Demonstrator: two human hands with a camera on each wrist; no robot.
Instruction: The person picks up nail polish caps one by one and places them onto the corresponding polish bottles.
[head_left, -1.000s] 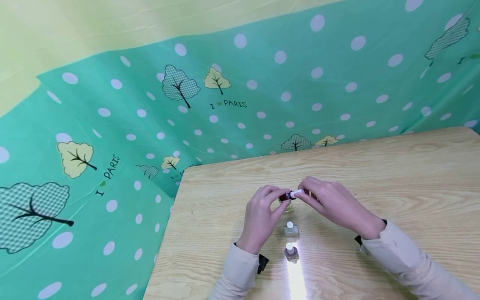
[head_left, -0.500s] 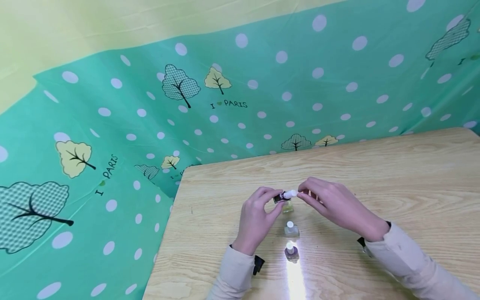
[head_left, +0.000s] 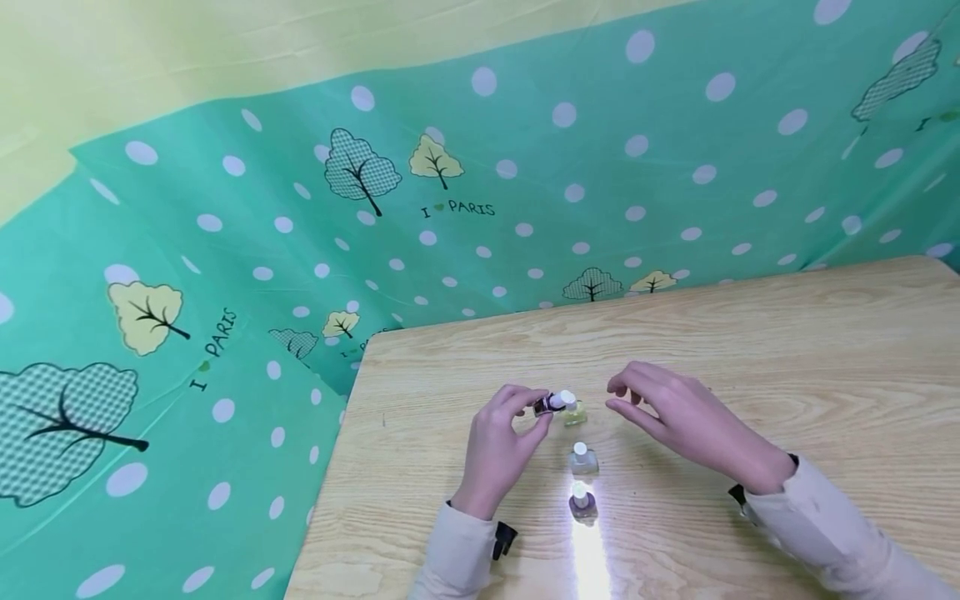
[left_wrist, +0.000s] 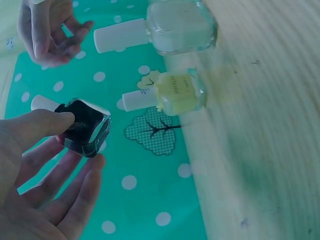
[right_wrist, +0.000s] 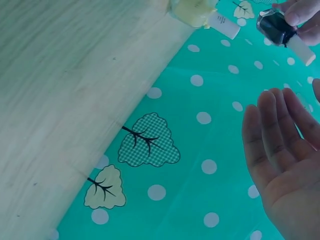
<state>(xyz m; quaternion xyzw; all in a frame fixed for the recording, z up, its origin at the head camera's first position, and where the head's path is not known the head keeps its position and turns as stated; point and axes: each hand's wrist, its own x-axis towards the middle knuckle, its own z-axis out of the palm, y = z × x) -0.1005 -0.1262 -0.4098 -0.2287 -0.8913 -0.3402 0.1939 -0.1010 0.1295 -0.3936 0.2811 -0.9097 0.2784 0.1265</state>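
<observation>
Between its thumb and fingers my left hand (head_left: 497,446) pinches a dark nail polish bottle (left_wrist: 86,125) with a white cap, tilted above the table. My right hand (head_left: 678,417) hovers to the right, apart from the bottle, its fingers loosely bent and holding nothing; in the right wrist view its palm (right_wrist: 295,180) shows. Just beyond the held bottle stands a yellow nail polish bottle (left_wrist: 177,92). Nearer the person, in a line with it, are a pale, clear-looking nail polish bottle (head_left: 583,462) and a purplish nail polish bottle (head_left: 582,507), both upright with white caps.
The wood-grain table (head_left: 787,358) runs wide to the right. A green dotted cloth (head_left: 480,167) with printed trees hangs behind it and along the left side. Bright glare (head_left: 592,558) lies on the tabletop near the purplish bottle.
The right hand has let go of the white cap and drawn back to the right. My left hand has moved left and slightly toward the person with the dark bottle.
</observation>
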